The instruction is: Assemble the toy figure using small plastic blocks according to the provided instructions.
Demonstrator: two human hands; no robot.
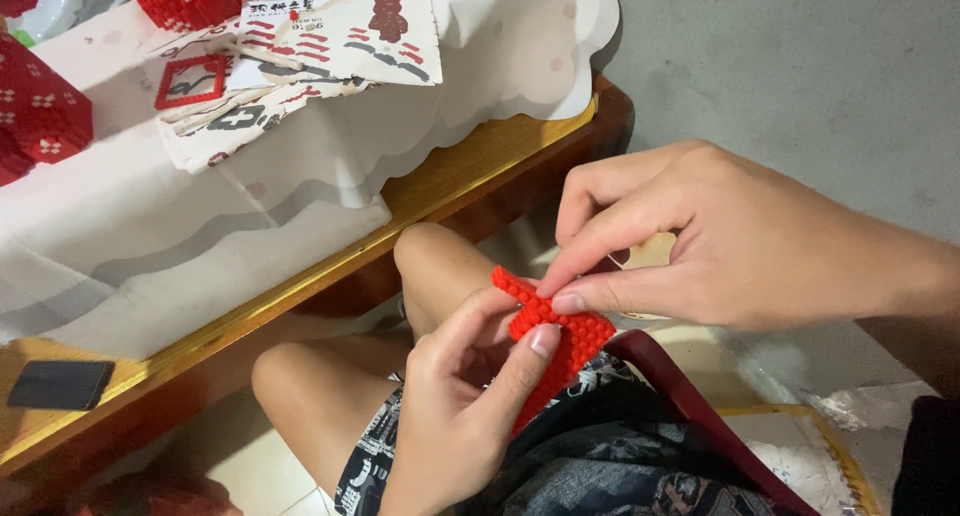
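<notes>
Printed sheets [330, 36], red frame [190, 82] on table [480, 166]

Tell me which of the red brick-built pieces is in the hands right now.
The small flat red studded panel over the lap, pinched by the left hand and right hand. The other red builds sit untouched on the table's white cloth.

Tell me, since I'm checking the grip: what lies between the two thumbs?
In the head view, the red brick piece lies between them, pinched by the left hand from below and the right hand from above. Nothing else sits in that stretch.
</notes>
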